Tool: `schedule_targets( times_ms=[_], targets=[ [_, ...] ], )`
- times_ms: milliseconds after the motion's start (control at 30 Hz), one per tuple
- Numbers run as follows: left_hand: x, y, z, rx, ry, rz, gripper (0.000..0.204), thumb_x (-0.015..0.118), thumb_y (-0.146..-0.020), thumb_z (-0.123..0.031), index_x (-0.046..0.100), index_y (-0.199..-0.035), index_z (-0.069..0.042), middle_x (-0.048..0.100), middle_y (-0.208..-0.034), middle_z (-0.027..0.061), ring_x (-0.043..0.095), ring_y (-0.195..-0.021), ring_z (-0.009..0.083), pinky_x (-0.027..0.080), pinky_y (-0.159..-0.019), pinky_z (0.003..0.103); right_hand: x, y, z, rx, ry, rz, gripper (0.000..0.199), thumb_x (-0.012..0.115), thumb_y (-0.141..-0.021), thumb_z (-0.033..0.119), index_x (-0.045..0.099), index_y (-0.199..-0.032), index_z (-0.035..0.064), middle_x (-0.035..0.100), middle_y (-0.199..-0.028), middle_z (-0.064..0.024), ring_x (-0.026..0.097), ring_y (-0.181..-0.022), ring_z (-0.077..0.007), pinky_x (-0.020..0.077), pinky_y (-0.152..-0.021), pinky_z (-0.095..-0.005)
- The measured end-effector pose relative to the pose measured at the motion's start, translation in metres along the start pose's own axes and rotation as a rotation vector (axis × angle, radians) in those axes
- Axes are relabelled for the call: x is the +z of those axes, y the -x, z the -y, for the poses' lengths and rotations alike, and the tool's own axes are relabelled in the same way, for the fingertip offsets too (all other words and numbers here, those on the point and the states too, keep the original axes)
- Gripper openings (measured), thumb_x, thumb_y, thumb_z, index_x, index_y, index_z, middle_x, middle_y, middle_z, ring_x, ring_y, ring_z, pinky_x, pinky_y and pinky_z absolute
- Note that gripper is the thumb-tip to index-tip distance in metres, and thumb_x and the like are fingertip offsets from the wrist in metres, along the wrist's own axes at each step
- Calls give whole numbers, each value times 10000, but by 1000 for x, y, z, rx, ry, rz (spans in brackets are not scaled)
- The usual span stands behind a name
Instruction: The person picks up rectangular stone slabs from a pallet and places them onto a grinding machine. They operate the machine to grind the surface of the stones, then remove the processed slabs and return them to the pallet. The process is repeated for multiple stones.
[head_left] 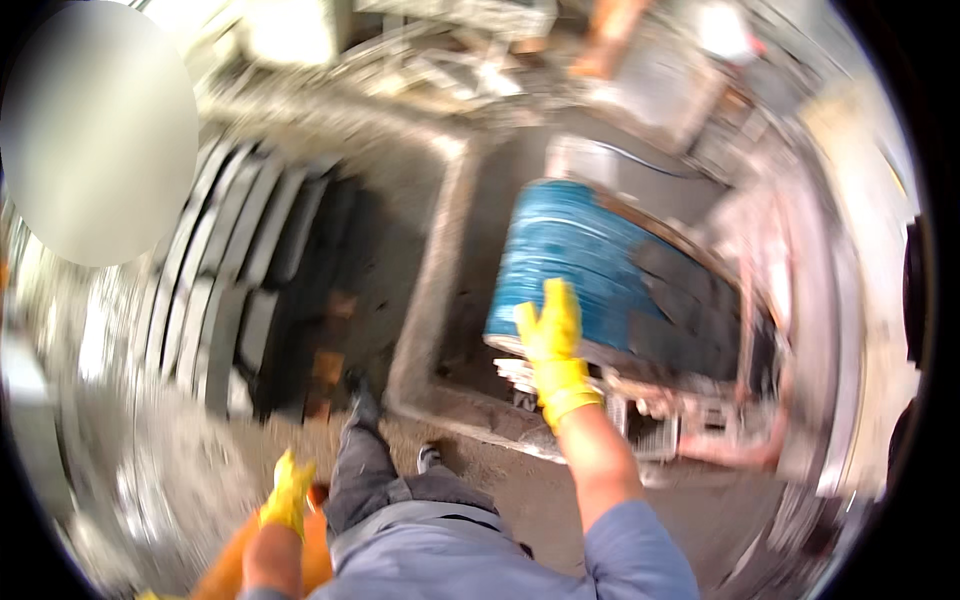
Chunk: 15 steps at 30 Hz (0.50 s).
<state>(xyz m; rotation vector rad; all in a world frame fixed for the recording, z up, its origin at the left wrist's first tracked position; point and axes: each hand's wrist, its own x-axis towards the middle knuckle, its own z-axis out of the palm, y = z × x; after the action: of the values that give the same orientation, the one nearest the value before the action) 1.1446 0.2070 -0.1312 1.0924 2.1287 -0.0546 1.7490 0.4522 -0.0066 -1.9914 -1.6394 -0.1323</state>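
My right hand [553,340], in a yellow glove, reaches forward with fingers stretched out and thumb apart, holding nothing I can see. It appears over the near end of a blue ribbed drum-like shape [575,255] lying on its side; whether it touches cannot be made out. Dark grey patches cover the drum's right part. Low at the left hangs my left hand [287,492], also yellow-gloved and blurred, its fingertips and thumb slightly apart. Beside and behind that hand is an orange object [235,560], its kind unclear.
Long grey slabs or beams [225,270] lie stacked at the left. A pale raised kerb [432,290] runs between them and the drum. Pinkish metal framework [740,440] surrounds the drum's right side. Blurred clutter [440,60] fills the far side. A pale round shape [100,130] covers the upper left.
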Motion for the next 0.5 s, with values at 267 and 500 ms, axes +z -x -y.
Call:
schedule_targets(
  times_ms=[267, 500],
  targets=[
    [21, -151, -154, 217, -91, 117, 620, 771, -841, -413, 655, -1312, -27, 703, -1291, 225, 634, -1260, 404, 498, -1087, 440, 46, -63, -39, 104, 645, 169, 927, 734, -893, 576, 446, -1544, -17, 467, -1546, -337, 452, -1401, -524, 377, -1162, -596],
    [109, -357, -225, 104, -204, 154, 897, 765, -861, -444, 437, -1549, 29, 542, -1513, 293, 545, -1394, 406, 438, -1176, 422, 73, -74, -25, 114, 564, 353, 836, 715, -995, 396, 350, -1597, -54, 361, -1621, -342, 366, -1493, -511, 296, -1246, -569]
  ],
)
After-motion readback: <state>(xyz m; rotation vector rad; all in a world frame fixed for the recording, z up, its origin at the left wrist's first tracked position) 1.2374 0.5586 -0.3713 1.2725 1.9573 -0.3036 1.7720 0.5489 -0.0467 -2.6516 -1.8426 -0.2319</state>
